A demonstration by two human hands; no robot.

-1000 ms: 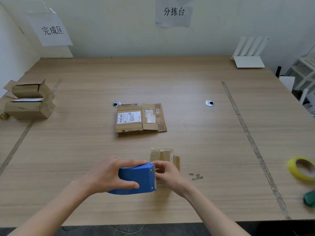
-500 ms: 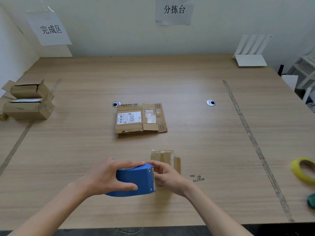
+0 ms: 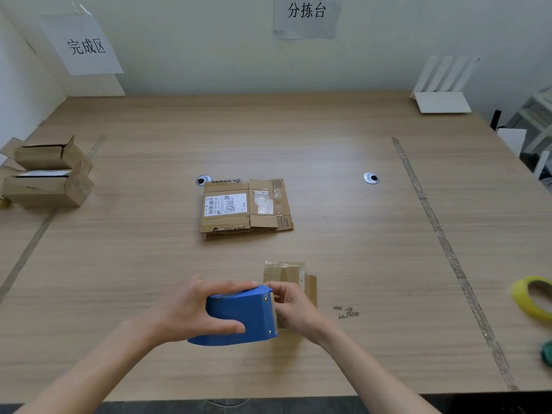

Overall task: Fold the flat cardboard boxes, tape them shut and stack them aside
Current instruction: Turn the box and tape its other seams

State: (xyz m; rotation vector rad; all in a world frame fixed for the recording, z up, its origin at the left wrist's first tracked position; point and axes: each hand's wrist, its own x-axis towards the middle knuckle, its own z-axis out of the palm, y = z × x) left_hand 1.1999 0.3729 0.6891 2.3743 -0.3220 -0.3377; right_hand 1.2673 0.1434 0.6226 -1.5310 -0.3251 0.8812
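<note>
My left hand (image 3: 191,312) grips a blue tape dispenser (image 3: 239,316) near the table's front edge, thumb below and fingers over its top. At the dispenser's toothed end my right hand (image 3: 294,312) has its fingertips curled on the tape end. Right behind that hand stands a small folded cardboard box (image 3: 288,274), partly hidden by it. A short pile of flat cardboard boxes (image 3: 246,209), the top one bearing a white label, lies at the table's middle. Two folded boxes (image 3: 47,174) are stacked at the far left.
A yellow tape roll (image 3: 533,297) and a green object (image 3: 547,352) lie at the right edge. A white rack (image 3: 442,98) stands at the back right. Strips of tape (image 3: 448,249) cross the wooden table (image 3: 343,138) on both sides. Paper signs hang on the wall.
Both hands and the dispenser have stayed almost in place near the small box; only the view has shifted slightly.
</note>
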